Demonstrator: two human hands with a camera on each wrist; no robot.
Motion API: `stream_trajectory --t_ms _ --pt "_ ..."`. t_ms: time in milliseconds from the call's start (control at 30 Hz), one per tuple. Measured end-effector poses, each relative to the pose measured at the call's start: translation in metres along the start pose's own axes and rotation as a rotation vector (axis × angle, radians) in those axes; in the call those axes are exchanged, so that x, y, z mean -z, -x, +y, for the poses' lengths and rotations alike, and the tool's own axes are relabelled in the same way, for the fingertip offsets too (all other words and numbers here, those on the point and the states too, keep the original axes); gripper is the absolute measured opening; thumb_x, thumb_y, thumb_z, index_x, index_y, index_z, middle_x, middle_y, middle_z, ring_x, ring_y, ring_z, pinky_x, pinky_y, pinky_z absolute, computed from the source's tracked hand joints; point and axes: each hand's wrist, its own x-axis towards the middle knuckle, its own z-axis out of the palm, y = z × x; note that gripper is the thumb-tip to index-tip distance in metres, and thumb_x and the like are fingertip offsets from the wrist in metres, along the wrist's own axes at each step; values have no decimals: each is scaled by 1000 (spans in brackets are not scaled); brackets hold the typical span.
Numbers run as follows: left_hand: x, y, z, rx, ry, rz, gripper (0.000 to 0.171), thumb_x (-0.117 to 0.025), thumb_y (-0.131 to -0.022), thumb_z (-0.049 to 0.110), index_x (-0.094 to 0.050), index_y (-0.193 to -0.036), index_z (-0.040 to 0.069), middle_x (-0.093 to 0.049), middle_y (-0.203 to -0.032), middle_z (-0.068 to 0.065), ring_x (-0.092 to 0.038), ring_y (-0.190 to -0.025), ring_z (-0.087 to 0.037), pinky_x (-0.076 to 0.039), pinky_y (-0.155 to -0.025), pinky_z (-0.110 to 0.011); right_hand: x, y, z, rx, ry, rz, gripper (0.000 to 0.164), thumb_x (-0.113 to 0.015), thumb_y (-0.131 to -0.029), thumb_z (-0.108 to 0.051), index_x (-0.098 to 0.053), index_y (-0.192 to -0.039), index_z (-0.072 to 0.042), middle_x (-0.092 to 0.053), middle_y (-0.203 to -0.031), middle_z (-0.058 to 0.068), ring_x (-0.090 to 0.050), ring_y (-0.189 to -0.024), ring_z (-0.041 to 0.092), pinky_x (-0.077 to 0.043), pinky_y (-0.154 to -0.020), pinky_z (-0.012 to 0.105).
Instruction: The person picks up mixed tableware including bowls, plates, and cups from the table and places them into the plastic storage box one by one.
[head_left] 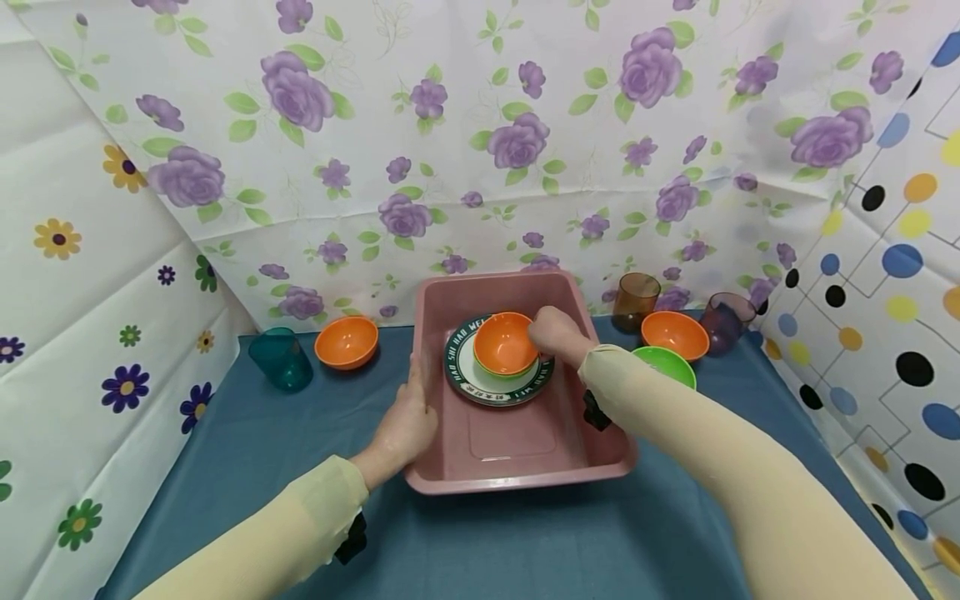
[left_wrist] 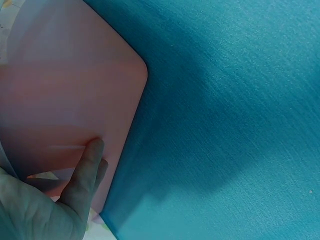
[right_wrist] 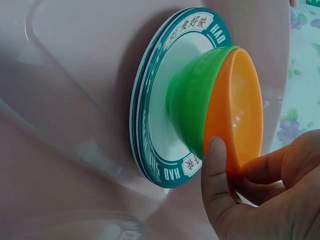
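Note:
A pink basin [head_left: 517,481] stands on the table. Its left side is held by my left hand [head_left: 406,423], with straight fingers [left_wrist: 90,162] along the outer wall and the thumb at the rim. Inside the basin, stacked white plates with dark green lettered rims [right_wrist: 150,90] carry a green bowl [right_wrist: 192,100], and an orange bowl [right_wrist: 220,107] sits nested in that. At the orange bowl's right edge, my right hand [head_left: 558,335] pinches the rim, thumb outside and fingertips over the edge.
Left of the basin are a teal cup [head_left: 282,360] and another orange bowl [head_left: 347,342]. On the right stand a brown cup [head_left: 636,302], a third orange bowl [head_left: 675,334], a green bowl [head_left: 666,364] and a purple cup [head_left: 726,323]. A flowered cloth [head_left: 450,167] hangs behind.

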Motion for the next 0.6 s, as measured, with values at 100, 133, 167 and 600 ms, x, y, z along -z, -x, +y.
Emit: stream_trajectory --t_ms 100,133,167,600 --pt "0 0 0 -1 7 -1 89 -48 -99 1 11 -164 12 -35 -154 -30 -63 -102 -33 -58 -83 -49 0 -1 -1 -5 35 -7 18 -49 -100 -7 -63 -94 3 -55 -71 9 -71 -70 32 -54 -50 26" --pt "0 0 0 -2 10 -2 88 -48 -99 1 11 -164 12 -35 -154 -29 -62 -104 -34 -58 -86 -50 0 -2 -2 -3 49 -11 19 -49 -100 -7 -63 -94 3 -56 -69 9 -72 -68 32 -54 -50 27" --pt "0 0 0 1 13 -2 88 -48 -100 1 11 -164 12 -35 -155 -29 -62 -105 -34 -57 -88 -51 0 -2 -2 -2 64 -15 19 -49 -100 -7 -63 -94 4 -56 -68 9 -72 -67 32 -54 -49 27" --pt "0 -1 0 17 8 -6 88 -48 -100 2 12 -164 14 -36 -154 -28 -64 -97 -31 -59 -84 -49 -8 -13 1 0 149 -59 24 -46 -103 -5 -63 -89 4 -58 -67 9 -73 -66 28 -55 -49 27"
